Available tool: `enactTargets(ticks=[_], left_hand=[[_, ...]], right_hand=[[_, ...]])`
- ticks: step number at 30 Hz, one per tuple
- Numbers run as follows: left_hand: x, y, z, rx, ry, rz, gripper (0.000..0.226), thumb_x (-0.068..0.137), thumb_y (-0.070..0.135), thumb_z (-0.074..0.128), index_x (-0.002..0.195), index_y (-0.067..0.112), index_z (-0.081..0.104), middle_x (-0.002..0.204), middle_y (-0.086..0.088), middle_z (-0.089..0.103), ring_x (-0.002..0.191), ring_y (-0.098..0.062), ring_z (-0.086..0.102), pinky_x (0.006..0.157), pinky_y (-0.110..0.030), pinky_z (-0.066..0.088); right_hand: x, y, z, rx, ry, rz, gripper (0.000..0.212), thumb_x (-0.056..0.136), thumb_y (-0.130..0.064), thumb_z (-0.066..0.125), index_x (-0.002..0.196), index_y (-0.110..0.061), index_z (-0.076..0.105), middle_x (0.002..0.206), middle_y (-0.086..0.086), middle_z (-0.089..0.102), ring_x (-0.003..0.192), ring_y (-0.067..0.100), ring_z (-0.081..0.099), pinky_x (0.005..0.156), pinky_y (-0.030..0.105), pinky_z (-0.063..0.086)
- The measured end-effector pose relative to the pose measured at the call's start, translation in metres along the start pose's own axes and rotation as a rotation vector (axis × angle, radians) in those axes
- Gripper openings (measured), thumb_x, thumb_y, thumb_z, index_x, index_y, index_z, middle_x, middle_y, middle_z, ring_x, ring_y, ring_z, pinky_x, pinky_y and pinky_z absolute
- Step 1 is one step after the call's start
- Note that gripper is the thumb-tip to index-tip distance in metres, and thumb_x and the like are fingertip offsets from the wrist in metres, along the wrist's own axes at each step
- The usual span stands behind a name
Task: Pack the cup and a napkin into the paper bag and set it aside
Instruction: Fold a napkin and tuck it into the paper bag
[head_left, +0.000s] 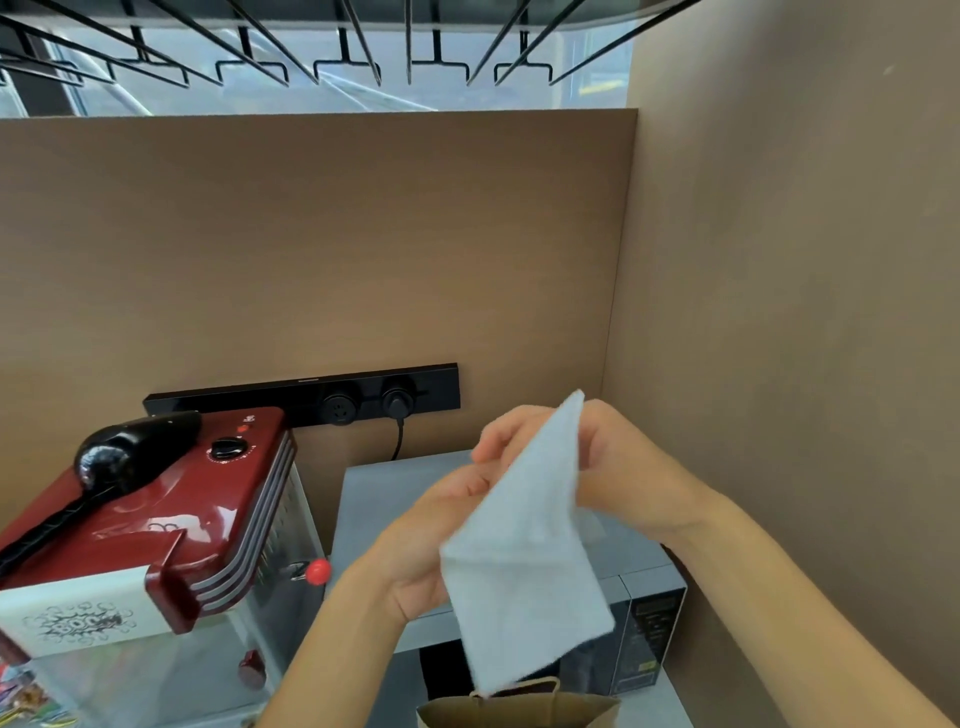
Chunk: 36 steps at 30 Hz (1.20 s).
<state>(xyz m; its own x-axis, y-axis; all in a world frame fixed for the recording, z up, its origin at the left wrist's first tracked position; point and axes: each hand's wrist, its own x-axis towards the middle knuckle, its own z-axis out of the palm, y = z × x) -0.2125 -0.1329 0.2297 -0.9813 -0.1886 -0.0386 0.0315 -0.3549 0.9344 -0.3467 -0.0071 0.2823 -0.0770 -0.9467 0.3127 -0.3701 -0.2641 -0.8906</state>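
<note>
Brown panelled walls meet in a corner behind a work area, with a window and black wire racks above the back wall. At the far left stands a red popcorn machine (156, 519) with a black handle lying across its lid and a glass cabinet below. Behind it, a black power strip (311, 397) is fixed to the back wall, with a cord plugged in and hanging down. Right of the machine sits a grey microwave (644, 629), pushed toward the corner. In front of the microwave, two bare hands are raised together. The left hand (441, 525) pinches one edge of a pale napkin (524, 566) between fingers and thumb; the right hand (618, 462) is closed on the napkin's upper corner. The napkin hangs down between them, partly unfolded, its lower tip just above the open mouth of a brown paper bag (519, 709) at the bottom edge of the view. No cup is in sight.
</note>
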Motion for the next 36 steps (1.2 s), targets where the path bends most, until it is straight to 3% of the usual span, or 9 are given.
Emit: enactTargets(ticks=[2,5,7,10,16,22,27,32,36], left_hand=[[-0.001,-0.002,-0.005,-0.063,0.066,0.0,0.029,0.074,0.036,0.08,0.098,0.02,0.081,0.082,0.003,0.076,0.074,-0.011,0.071,0.065,-0.027,0.058],[0.0,-0.003,-0.013,-0.203,0.032,0.073,0.04,0.101,0.037,0.057,0.129,0.011,0.067,0.122,-0.01,0.073,0.112,-0.027,0.07,0.089,-0.042,0.059],[-0.002,-0.002,-0.015,-0.205,0.051,0.068,0.062,0.101,0.056,0.04,0.134,0.009,0.063,0.138,-0.019,0.063,0.129,-0.035,0.059,0.102,-0.052,0.052],[-0.006,0.001,-0.011,-0.059,0.118,0.101,0.07,0.089,0.068,0.05,0.131,0.015,0.067,0.131,-0.02,0.067,0.122,-0.036,0.064,0.09,-0.047,0.058],[-0.007,0.004,0.003,0.25,0.286,0.237,0.022,0.099,0.025,0.058,0.111,0.02,0.076,0.111,-0.009,0.078,0.104,-0.027,0.074,0.083,-0.036,0.063],[-0.008,0.003,0.008,0.327,0.438,0.339,0.02,0.101,0.019,0.057,0.115,0.018,0.072,0.101,-0.011,0.08,0.097,-0.028,0.076,0.086,-0.047,0.06],[-0.009,0.0,0.01,0.397,0.495,0.38,0.018,0.101,0.018,0.058,0.11,0.021,0.072,0.093,-0.011,0.081,0.091,-0.027,0.077,0.087,-0.052,0.059],[-0.01,0.001,0.007,0.415,0.468,0.371,0.021,0.101,0.017,0.057,0.115,0.023,0.071,0.096,-0.007,0.082,0.094,-0.022,0.077,0.087,-0.045,0.06],[-0.011,0.004,0.003,0.433,0.439,0.357,0.021,0.102,0.014,0.055,0.116,0.021,0.069,0.096,-0.006,0.082,0.094,-0.02,0.077,0.083,-0.037,0.061]], right_hand=[[0.0,-0.002,-0.003,0.1,0.082,0.005,0.009,0.088,-0.013,0.074,0.095,-0.015,0.079,0.101,0.014,0.077,0.093,0.034,0.072,0.076,0.052,0.058],[-0.003,0.002,-0.01,0.202,0.224,0.084,0.017,0.087,-0.014,0.074,0.104,-0.014,0.079,0.105,0.003,0.081,0.096,0.019,0.077,0.076,0.024,0.06],[-0.003,0.006,-0.013,0.198,0.274,0.145,0.015,0.089,-0.013,0.074,0.103,-0.012,0.079,0.105,0.004,0.081,0.094,0.018,0.078,0.073,0.022,0.06],[-0.002,0.01,-0.014,0.182,0.299,0.209,0.014,0.092,-0.018,0.072,0.103,-0.012,0.079,0.103,0.004,0.081,0.093,0.019,0.078,0.073,0.022,0.06],[-0.001,0.014,-0.009,0.178,0.317,0.253,0.013,0.094,-0.022,0.071,0.101,-0.015,0.079,0.1,0.005,0.082,0.09,0.018,0.078,0.069,0.021,0.059],[-0.007,0.025,-0.002,0.251,0.231,0.256,0.028,0.085,-0.023,0.079,0.113,-0.021,0.076,0.111,0.004,0.08,0.102,0.023,0.076,0.079,0.034,0.063],[-0.008,0.031,0.003,0.256,0.281,0.267,0.02,0.087,-0.014,0.078,0.107,-0.017,0.079,0.105,0.004,0.081,0.097,0.02,0.077,0.073,0.022,0.059],[-0.01,0.03,0.0,0.287,0.324,0.248,0.014,0.09,-0.012,0.073,0.102,-0.014,0.081,0.1,0.006,0.082,0.089,0.016,0.077,0.069,0.018,0.054],[-0.012,0.033,-0.005,0.191,0.357,0.245,0.01,0.09,-0.012,0.072,0.091,-0.018,0.08,0.083,-0.004,0.077,0.068,0.008,0.057,0.061,0.026,0.036]])
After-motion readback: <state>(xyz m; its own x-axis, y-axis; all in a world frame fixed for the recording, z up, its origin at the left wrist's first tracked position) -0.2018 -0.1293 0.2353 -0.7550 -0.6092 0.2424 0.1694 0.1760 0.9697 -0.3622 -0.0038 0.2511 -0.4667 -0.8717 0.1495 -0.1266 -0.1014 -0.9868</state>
